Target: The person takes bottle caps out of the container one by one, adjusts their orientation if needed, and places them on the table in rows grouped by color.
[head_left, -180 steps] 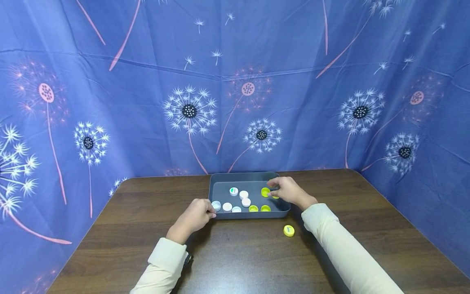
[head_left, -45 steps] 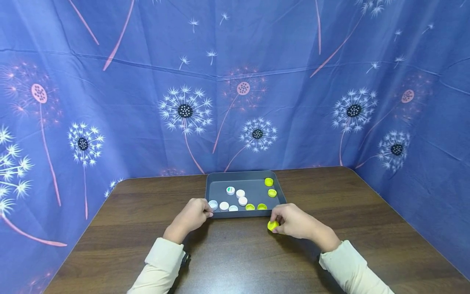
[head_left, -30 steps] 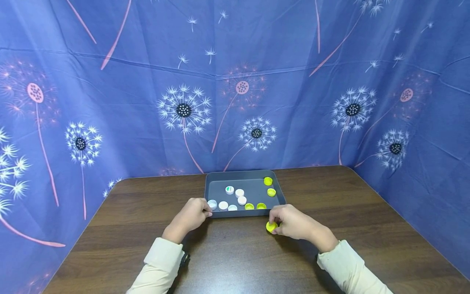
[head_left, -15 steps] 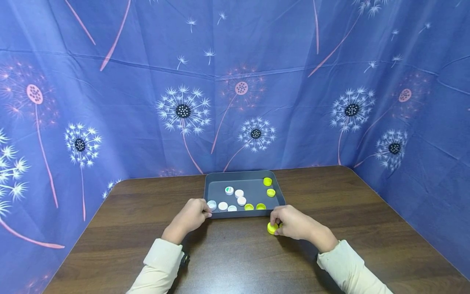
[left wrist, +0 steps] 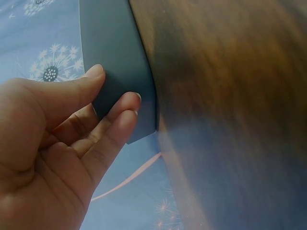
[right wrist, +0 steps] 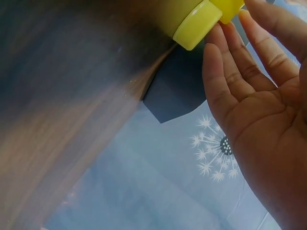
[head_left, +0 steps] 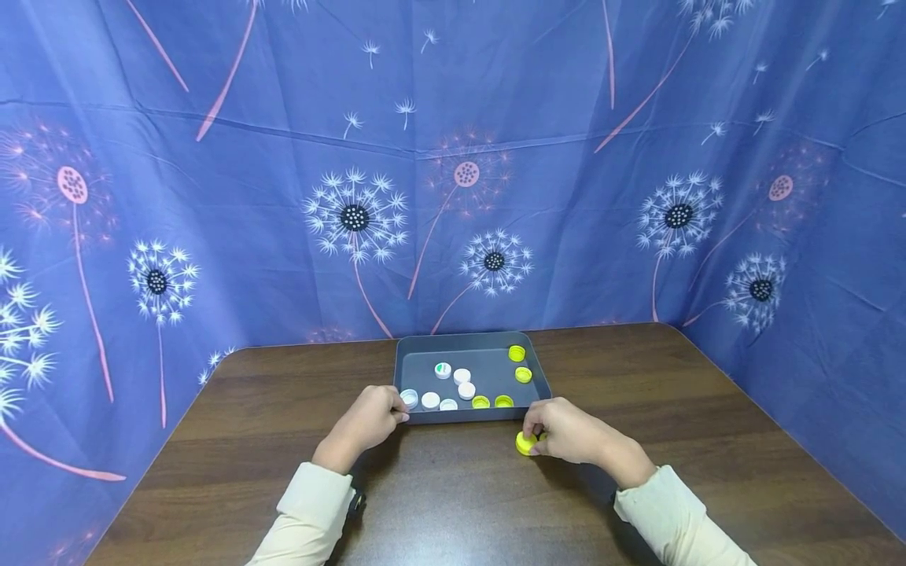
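My left hand [head_left: 366,418] grips the front left corner of a dark grey tray [head_left: 453,417]. In the left wrist view, its thumb and fingers meet at the tray wall [left wrist: 115,48]. Just in front of the tray's right corner, my right hand [head_left: 572,432] pinches a yellow bottle cap [head_left: 525,443] between thumb and fingertips, low over the tabletop. A second yellow cap [right wrist: 196,25] sits on the table under that hand, close beside the pinched cap [right wrist: 231,8]. In the head view the fingers hide most of it.
Inside the tray, several white caps [head_left: 430,401] lie left and centre. Several yellow caps [head_left: 504,402] lie along its right side and front. The brown wooden table [head_left: 453,495] ends at a blue dandelion-print curtain [head_left: 283,275].
Six seconds ago my right hand was over the tray's right side. It has come down to the table in front, beside the loose yellow cap. My left hand has stayed at the tray corner.
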Motion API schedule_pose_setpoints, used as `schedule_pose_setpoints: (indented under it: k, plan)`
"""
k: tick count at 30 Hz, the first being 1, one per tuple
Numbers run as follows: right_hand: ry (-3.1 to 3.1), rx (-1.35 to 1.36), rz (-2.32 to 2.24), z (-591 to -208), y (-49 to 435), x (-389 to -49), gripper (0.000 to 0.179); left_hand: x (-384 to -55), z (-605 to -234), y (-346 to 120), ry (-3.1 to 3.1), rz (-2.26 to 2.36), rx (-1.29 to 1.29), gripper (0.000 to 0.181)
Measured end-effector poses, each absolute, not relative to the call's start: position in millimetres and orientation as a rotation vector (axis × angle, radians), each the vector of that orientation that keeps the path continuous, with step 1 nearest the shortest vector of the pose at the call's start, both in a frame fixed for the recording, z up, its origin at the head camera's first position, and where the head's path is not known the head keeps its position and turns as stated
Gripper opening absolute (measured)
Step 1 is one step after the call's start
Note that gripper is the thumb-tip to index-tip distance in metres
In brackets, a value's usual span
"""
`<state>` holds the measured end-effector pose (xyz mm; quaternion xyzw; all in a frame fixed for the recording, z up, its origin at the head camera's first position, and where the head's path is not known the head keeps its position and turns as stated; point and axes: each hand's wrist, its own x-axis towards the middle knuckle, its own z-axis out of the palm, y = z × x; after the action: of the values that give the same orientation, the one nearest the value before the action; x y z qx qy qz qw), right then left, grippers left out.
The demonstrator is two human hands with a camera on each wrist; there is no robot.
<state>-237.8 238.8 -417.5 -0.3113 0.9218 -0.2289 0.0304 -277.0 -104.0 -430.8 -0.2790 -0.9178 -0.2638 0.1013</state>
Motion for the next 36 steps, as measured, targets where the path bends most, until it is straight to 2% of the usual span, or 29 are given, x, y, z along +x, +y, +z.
schedule_pose_setpoints:
  k: [17,26,36]
  plan:
    - [2.854,-1.043,-0.778,-409.6,244.3,-237.0,0.017,-275.2,-431.9,-104.2,-2.737,-0.808,-0.807,0.007]
    - [2.840,-1.018,-0.865,-401.0,256.6,-243.2,0.021,-274.8,-429.4,-103.9,-2.760,-0.823,-0.766,0.008]
    - [2.876,-1.092,-1.072,-404.7,268.0,-249.5,0.029,-274.3,-429.1,-104.8,-2.690,-0.781,-0.836,0.008]
